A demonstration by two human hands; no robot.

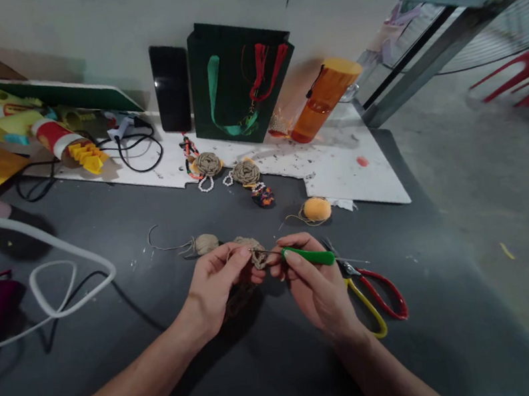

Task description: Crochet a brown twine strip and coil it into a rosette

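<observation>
My left hand (218,285) pinches a small tan crocheted piece (251,249) between thumb and fingers, just above the dark mat (168,349). My right hand (311,278) is closed on a green-handled crochet hook (309,256), whose metal tip pokes into the tan piece. A tan yarn ball (206,243) with a loose strand lies just beyond my left hand. Something dark hangs under the left hand, too hidden to name.
Scissors (380,297) with one red and one yellow handle lie right of my right hand. An orange ball (317,209), two tan rosettes (208,163) (246,172), a green gift bag (237,81), an orange bottle (324,100), a phone (171,86) and white cable (52,260) lie around.
</observation>
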